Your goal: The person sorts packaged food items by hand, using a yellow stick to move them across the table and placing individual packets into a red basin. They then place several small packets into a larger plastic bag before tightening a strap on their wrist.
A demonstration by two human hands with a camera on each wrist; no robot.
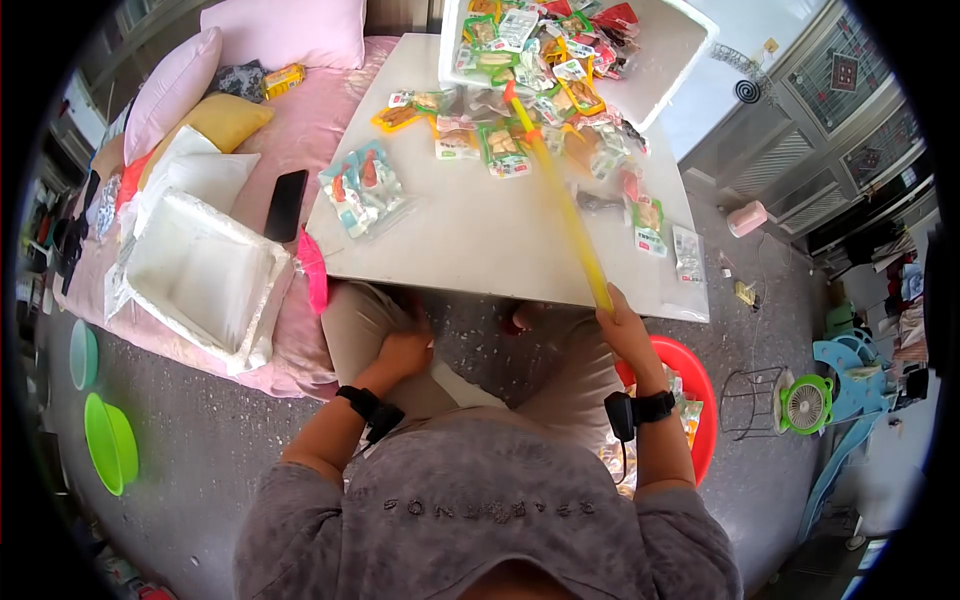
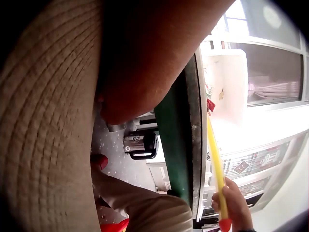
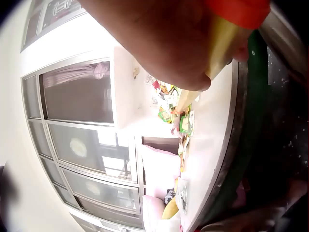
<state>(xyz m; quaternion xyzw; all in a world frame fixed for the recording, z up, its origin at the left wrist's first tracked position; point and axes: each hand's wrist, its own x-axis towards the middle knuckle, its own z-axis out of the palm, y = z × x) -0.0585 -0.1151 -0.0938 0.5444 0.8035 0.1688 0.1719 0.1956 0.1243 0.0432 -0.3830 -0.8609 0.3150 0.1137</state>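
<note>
My right hand (image 1: pixel 625 328) grips a long yellow stick (image 1: pixel 565 205) near its lower end, and a red cap (image 3: pixel 241 10) on that end shows in the right wrist view. The stick slants up over the table, with its orange-red far tip among a pile of small snack packets (image 1: pixel 503 150). These packets spill out of a white foam box (image 1: pixel 665 85) tipped on its side. My left hand (image 1: pixel 407 350) rests at my thigh below the table edge and holds nothing. A few packets lie apart on the right, including a green-and-white one (image 1: pixel 648 225).
Two blue-and-white packets (image 1: pixel 362 188) lie on the table's (image 1: pixel 450 235) left part. Beside the table, a pink-covered bed (image 1: pixel 300 365) bears an empty foam box (image 1: pixel 205 270) and a black phone (image 1: pixel 287 205). A red basin (image 1: pixel 705 400) with packets stands by my right leg.
</note>
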